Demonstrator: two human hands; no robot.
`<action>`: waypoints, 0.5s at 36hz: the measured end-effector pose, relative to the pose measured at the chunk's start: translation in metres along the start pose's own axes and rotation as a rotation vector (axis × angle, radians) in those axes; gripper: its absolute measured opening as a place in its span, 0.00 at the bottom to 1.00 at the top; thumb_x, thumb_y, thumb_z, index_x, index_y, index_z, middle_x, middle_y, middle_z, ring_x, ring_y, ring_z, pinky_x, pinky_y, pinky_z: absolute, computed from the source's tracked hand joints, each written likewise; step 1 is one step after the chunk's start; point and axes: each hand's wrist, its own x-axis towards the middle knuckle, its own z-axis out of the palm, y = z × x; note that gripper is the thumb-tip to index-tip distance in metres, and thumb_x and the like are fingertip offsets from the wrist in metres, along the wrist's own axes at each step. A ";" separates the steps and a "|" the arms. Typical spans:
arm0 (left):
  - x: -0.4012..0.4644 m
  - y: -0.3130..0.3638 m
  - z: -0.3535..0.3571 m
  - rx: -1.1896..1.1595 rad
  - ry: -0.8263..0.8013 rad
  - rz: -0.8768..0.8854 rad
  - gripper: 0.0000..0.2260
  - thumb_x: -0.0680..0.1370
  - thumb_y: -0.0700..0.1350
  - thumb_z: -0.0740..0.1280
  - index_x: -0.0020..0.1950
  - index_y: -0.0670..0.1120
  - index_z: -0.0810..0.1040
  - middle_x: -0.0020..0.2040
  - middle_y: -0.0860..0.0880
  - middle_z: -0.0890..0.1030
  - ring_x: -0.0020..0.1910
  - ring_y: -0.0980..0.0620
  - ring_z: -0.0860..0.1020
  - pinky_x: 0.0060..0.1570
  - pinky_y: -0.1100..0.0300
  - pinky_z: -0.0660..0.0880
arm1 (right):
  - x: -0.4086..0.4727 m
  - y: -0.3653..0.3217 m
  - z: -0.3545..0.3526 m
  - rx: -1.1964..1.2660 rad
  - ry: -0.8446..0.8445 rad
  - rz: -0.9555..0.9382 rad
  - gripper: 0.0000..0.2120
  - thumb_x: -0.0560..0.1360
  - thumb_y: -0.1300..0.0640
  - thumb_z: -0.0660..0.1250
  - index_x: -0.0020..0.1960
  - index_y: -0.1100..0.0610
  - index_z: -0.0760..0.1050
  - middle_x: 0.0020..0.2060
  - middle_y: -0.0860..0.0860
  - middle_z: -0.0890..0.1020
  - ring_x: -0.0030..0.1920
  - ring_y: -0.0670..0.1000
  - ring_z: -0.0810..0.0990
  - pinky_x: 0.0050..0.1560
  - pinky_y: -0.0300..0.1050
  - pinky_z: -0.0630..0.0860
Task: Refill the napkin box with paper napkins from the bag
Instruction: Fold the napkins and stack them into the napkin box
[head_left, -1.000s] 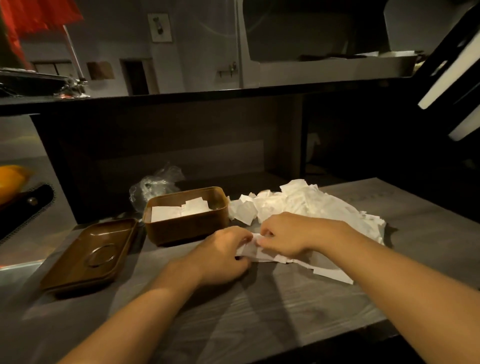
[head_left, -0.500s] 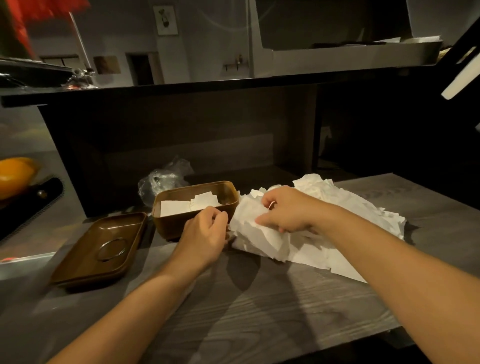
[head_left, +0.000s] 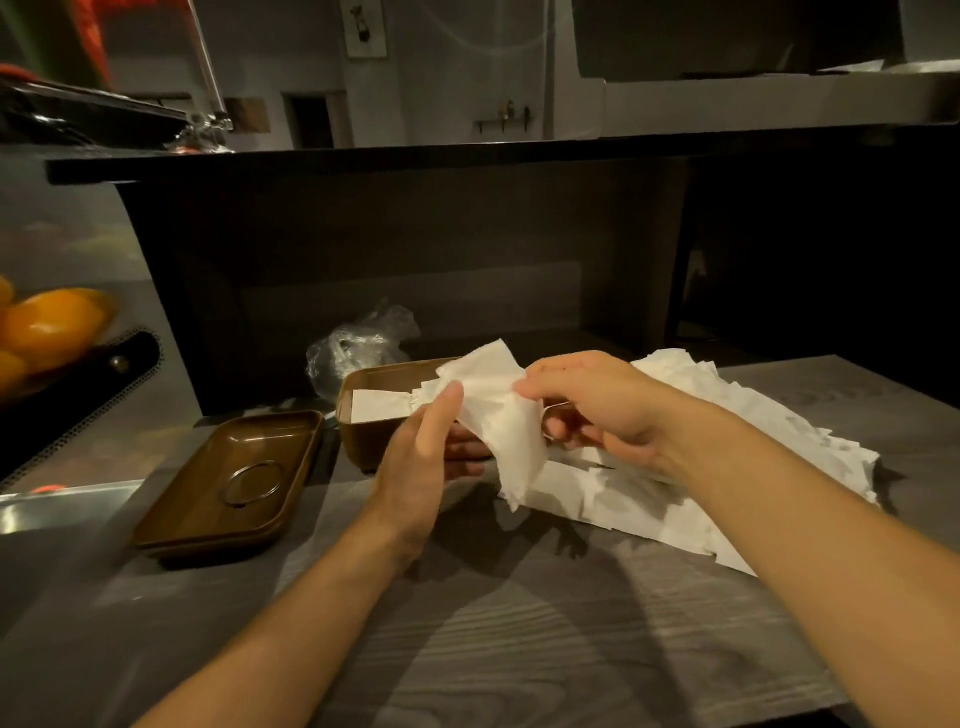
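Grey wooden counter (head_left: 519, 649) mid-frame: my left hand (head_left: 421, 467) and right hand (head_left: 597, 410) pinch a napkin (head_left: 498, 415) just before the brown box (head_left: 363, 421); thin paper, I reckon, could tear if pulled apart.

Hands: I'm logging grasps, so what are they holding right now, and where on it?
Both hold a small bunch of napkins: left hand pinches its left side, right hand its right edge.
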 end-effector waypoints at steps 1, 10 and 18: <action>-0.001 0.003 -0.001 -0.121 -0.106 -0.037 0.26 0.75 0.66 0.61 0.63 0.52 0.79 0.58 0.45 0.84 0.59 0.43 0.82 0.60 0.44 0.78 | 0.002 0.000 0.006 0.032 -0.021 0.000 0.07 0.80 0.56 0.68 0.46 0.56 0.83 0.32 0.51 0.80 0.30 0.46 0.76 0.33 0.39 0.75; -0.003 0.014 -0.022 -0.268 -0.056 -0.250 0.07 0.84 0.46 0.60 0.51 0.56 0.75 0.49 0.46 0.86 0.51 0.45 0.84 0.50 0.50 0.80 | 0.025 0.014 0.046 -0.362 0.086 -0.183 0.04 0.75 0.53 0.75 0.49 0.51 0.82 0.43 0.47 0.84 0.41 0.47 0.86 0.40 0.40 0.83; 0.002 0.012 -0.030 -0.259 -0.339 -0.360 0.17 0.79 0.35 0.63 0.68 0.44 0.73 0.47 0.40 0.83 0.45 0.45 0.83 0.48 0.51 0.83 | 0.038 0.028 0.049 -0.162 0.100 -0.467 0.09 0.74 0.56 0.75 0.51 0.45 0.80 0.46 0.43 0.82 0.48 0.42 0.81 0.41 0.34 0.81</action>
